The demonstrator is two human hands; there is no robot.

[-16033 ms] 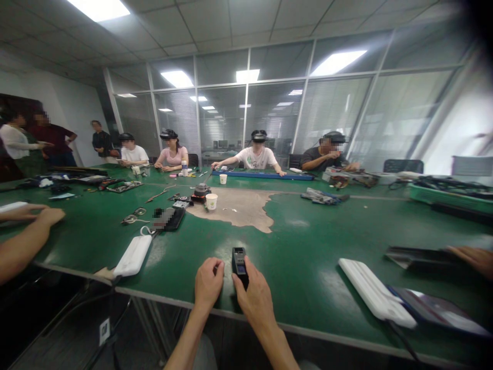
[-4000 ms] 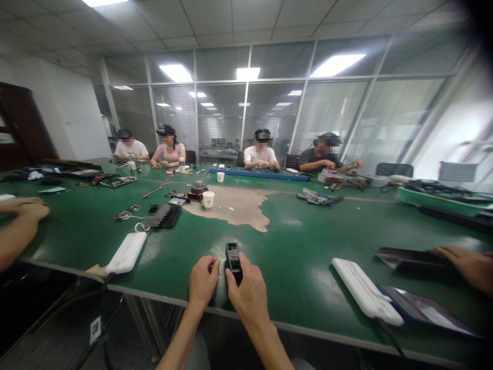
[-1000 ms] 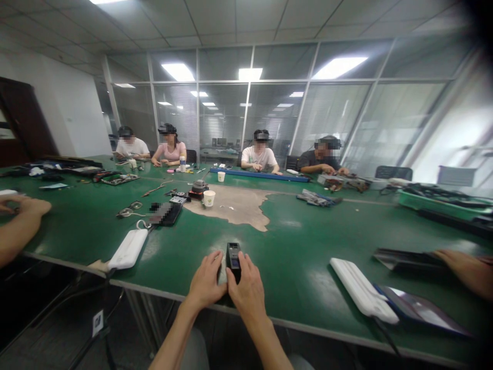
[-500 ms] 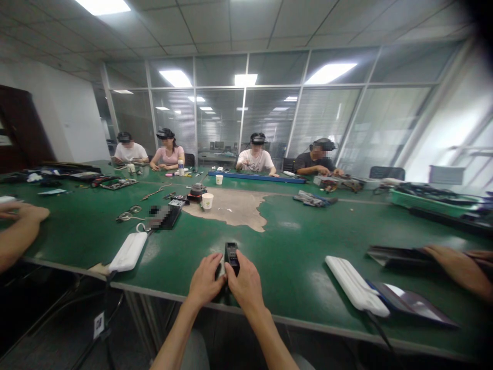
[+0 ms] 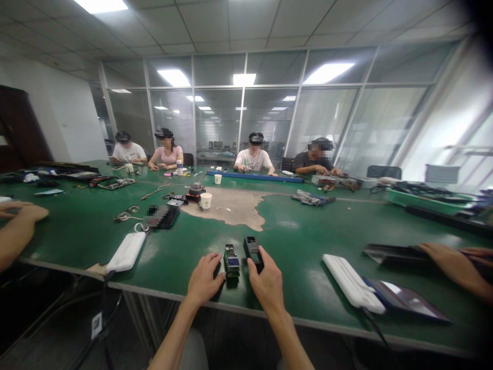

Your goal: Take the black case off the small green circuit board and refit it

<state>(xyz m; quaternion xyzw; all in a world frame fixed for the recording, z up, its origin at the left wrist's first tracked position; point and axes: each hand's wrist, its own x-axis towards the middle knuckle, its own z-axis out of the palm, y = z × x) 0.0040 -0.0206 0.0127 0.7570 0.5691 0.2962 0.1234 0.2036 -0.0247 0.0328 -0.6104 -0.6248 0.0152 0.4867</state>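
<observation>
In the head view my right hand (image 5: 265,280) is closed around a black plastic casing (image 5: 252,248) with openings at its far end. Just left of it, a green circuit board (image 5: 232,264) with a small blue screen rests on the table, uncovered. My left hand (image 5: 204,277) is beside the board's left side, thumb and fingers curled. A dark edge shows between them, but most of what they hold is hidden by the hand. Casing and board are apart, with a strip of green tabletop between them.
White power banks (image 5: 126,252) with cables lie left and right. Farther off are paper cups (image 5: 206,201), a phone-like black slab (image 5: 169,217), glasses, gloves (image 5: 313,198) and a green basket (image 5: 427,200). Neighbours' hands (image 5: 454,264) are at both sides; several people sit opposite.
My right hand has moved right with the black casing, away from the left hand. The green circuit board, hidden before, is now exposed between my hands.
</observation>
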